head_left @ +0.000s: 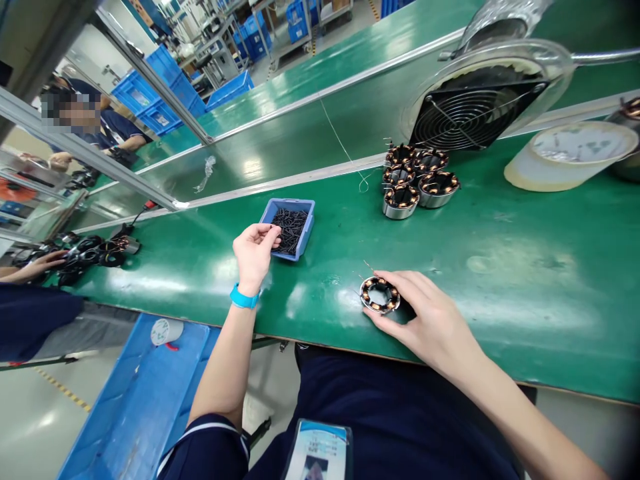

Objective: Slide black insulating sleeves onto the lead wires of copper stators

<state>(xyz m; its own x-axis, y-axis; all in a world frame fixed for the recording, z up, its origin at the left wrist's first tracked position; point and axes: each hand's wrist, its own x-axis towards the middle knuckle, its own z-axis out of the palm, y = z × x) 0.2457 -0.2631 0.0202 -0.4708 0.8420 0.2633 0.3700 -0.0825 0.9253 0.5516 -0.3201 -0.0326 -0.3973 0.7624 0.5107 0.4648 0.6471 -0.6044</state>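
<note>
My right hand (430,317) grips a motor stator (366,303), a metal ring with copper windings, between thumb and fingers. The stator rests on the green bench with its thin lead wires pointing up and left. My left hand (257,250), with a turquoise wristband, is at the near left edge of a small blue bin (306,230). Its thumb and fingertips are pinched together; what they hold is too small to tell. Short black tube-like pieces (293,230) fill the bin.
Several more stators (400,203) stand together behind my right hand. A fan with a round grille (457,120) and a white tub (565,157) are at the back right. Another person's hand (50,261) touches dark parts at the left. A large blue crate (135,393) lies below the bench.
</note>
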